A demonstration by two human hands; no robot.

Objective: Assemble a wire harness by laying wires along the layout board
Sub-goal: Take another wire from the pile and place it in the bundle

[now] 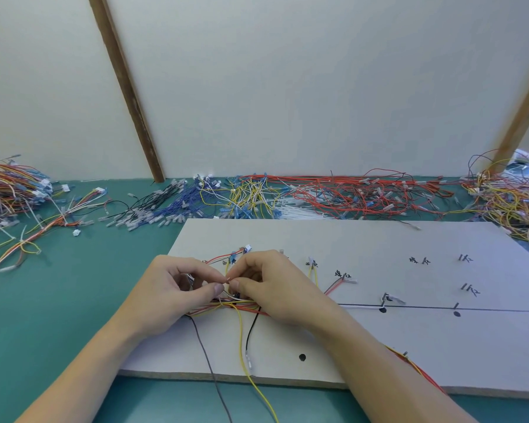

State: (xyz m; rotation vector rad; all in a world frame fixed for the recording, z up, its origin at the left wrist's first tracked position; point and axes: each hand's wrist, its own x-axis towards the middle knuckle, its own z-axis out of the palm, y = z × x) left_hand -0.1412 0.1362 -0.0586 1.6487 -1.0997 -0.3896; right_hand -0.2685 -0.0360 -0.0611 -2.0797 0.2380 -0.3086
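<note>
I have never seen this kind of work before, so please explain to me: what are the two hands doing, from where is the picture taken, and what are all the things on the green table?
There is one picture, taken by a camera worn on the person's head, looking forward and down. No machine is here, only two bare hands.

The pale layout board lies on the green table. It carries a drawn line, black dots and handwritten labels that seem to mark where wires go. The left hand and the right hand meet above a wire bundle on the board, and together they pinch a thin wire end.

Behind the board lie loose piles of wires sorted by colour: blue, yellow, red.
</note>
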